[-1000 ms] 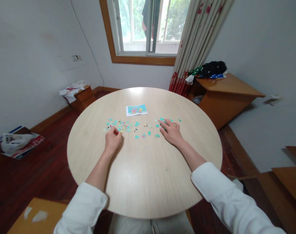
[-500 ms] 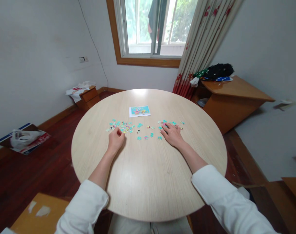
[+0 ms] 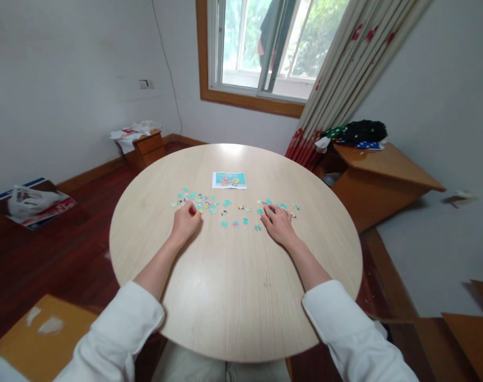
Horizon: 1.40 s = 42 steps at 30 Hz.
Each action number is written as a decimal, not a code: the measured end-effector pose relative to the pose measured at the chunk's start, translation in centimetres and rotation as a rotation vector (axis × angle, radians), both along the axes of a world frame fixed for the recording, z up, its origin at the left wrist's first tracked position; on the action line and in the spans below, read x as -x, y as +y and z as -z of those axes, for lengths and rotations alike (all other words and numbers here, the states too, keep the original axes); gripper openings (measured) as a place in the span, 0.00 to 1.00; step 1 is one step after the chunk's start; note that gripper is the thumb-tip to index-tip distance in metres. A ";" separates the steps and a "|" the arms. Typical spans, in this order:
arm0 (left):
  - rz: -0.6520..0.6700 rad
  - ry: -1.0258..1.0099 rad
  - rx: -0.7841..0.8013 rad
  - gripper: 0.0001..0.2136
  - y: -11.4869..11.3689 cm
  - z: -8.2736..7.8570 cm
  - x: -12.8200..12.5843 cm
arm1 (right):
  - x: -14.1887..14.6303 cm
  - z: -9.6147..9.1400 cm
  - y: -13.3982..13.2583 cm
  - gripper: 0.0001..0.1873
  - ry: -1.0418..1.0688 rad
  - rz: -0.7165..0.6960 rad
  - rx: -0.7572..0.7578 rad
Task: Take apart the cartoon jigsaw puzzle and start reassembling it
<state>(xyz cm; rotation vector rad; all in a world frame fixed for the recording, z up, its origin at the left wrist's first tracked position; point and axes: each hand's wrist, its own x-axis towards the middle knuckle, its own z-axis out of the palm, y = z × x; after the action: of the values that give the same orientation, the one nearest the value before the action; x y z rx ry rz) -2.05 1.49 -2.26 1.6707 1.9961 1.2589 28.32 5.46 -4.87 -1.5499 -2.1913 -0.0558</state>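
My left hand (image 3: 184, 224) rests on the table at the near edge of a pile of small jigsaw puzzle pieces (image 3: 203, 202). Its fingers are curled in with the thumb against them; whatever they may hold is hidden. Over at the right, my right hand (image 3: 280, 225) lies palm down, its bent fingers apart over a looser group of pieces (image 3: 281, 206), some covered by the hand. Between the hands are several separate pieces, among them a pink and teal one (image 3: 235, 224) and a teal one (image 3: 245, 221). A printed cartoon picture (image 3: 229, 180) lies flat beyond them.
The round wooden table (image 3: 225, 297) fills the middle. A wooden cabinet (image 3: 384, 175) with cloths on it stands at the right, near a curtain (image 3: 332, 79). A small drawer unit (image 3: 149, 148) is at the back left, and a wooden stool (image 3: 42, 329) at the near left.
The head view has shifted and tilted slightly. My right hand's fingers have bent more, and the pink piece at their tips no longer shows. My left hand stays by the pile.
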 end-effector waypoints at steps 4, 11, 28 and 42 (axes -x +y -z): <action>0.005 0.000 -0.001 0.07 -0.1 -0.1 0.0 | 0.0 0.0 0.1 0.21 -0.001 0.004 0.009; 0.005 -0.001 0.002 0.07 -0.2 -0.3 -0.2 | 0.1 -0.1 0.0 0.22 0.005 0.010 0.023; 0.007 -0.008 0.017 0.07 -0.2 -0.5 -0.4 | 0.0 -0.5 -0.3 0.20 0.079 -0.016 0.022; 0.003 0.004 0.021 0.07 -0.2 -0.4 -0.5 | 0.5 -1.0 -0.6 0.21 0.040 -0.142 0.059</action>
<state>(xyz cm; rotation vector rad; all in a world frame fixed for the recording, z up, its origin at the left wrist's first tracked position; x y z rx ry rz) -1.55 1.26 -1.86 1.6670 2.0015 1.2300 27.82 4.89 -3.84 -1.4087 -2.2837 0.0851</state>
